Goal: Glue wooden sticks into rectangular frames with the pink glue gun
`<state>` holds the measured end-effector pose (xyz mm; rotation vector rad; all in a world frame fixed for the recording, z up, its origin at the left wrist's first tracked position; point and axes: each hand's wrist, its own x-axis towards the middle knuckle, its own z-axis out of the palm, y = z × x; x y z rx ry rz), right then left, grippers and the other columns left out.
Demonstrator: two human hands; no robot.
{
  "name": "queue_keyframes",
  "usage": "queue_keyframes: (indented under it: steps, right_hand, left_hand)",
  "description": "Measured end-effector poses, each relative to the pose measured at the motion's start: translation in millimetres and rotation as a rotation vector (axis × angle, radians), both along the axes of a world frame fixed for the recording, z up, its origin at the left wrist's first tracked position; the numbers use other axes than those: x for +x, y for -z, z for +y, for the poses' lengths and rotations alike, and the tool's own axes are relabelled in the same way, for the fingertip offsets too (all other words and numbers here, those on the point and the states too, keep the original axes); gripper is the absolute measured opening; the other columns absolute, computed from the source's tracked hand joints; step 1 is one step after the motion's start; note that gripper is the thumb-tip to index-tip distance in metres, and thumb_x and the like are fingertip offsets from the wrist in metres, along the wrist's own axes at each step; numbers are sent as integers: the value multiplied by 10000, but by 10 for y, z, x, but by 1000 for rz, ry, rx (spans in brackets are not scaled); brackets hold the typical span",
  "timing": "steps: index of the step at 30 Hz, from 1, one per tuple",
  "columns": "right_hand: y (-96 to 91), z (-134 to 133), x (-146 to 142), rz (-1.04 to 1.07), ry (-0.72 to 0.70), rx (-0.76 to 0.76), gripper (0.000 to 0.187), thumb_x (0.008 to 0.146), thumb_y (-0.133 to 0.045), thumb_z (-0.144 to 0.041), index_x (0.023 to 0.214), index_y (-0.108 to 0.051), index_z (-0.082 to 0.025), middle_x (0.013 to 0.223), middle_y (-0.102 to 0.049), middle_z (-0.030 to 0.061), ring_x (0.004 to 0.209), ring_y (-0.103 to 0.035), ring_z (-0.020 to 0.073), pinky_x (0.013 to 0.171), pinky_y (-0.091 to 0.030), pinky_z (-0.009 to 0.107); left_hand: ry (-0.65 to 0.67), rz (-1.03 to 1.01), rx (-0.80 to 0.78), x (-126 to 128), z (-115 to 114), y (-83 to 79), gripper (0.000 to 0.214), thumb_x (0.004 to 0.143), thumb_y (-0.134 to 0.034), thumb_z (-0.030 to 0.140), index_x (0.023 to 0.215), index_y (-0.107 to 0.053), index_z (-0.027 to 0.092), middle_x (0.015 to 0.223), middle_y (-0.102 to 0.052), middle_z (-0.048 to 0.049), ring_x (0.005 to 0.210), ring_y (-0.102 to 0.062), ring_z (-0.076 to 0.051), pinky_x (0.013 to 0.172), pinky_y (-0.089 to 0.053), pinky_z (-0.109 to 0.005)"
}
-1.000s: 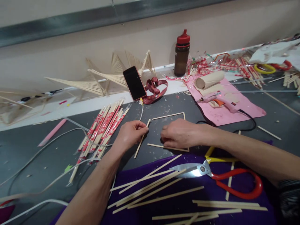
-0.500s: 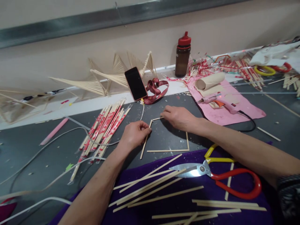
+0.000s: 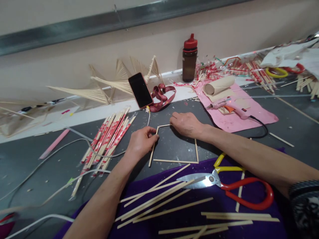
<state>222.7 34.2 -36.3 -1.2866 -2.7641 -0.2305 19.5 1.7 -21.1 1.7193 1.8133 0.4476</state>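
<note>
A four-sided outline of thin wooden chopsticks lies on the dark table. My left hand [image 3: 142,142] pinches the left chopstick [image 3: 151,154] near its upper part. Bent over the far side, my right hand [image 3: 186,124] has its fingers closed on the far chopstick [image 3: 163,125], whose left end meets the top of the left one. The right chopstick [image 3: 196,151] runs from beneath my right hand to a corner with the near chopstick [image 3: 174,161]. Between the near chopstick's left end and the left chopstick there is a small gap.
Large scissors [image 3: 211,179] and several loose chopsticks [image 3: 171,209] lie on purple cloth. Wrapped chopsticks [image 3: 107,139] and a cable [image 3: 74,141] are at left. Behind stand a phone [image 3: 141,90], bottle [image 3: 189,64] and stick models [image 3: 84,94]. A pink glue gun [image 3: 233,107] rests at right.
The view has turned slightly to the right. The left chopstick's lower end has swung a little toward the near chopstick, narrowing the gap. Both hands keep nearly the same positions.
</note>
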Motion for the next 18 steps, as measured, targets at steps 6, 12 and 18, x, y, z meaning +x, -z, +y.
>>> queue_keyframes:
  steps: [6,12,18]
  right_hand:
    - [42,33,5,20,-2,7,259,937,-313,-196,997,-559,-142,981,-588,107,791,-592,194,556,-345,281]
    - [44,31,14,23,10,-4,231,933,-339,-205,1005,-553,-150,996,-588,95,816,-588,191,554,-343,282]
    - [40,9,25,27,10,5,211,925,-356,-196,1007,-546,-159,1001,-582,84,820,-585,190,548,-332,283]
  left_hand:
    - [98,190,82,-12,38,4,347,715,-569,434,960,-675,212,668,-673,-7,563,-580,-161,553,-373,-258]
    - [116,213,93,-35,37,8,346,734,-547,426,978,-686,223,622,-660,3,543,-575,-162,560,-375,-263]
    - [117,254,74,-36,27,-13,357,750,-531,410,1015,-690,231,684,-694,-5,573,-599,-163,597,-403,-264]
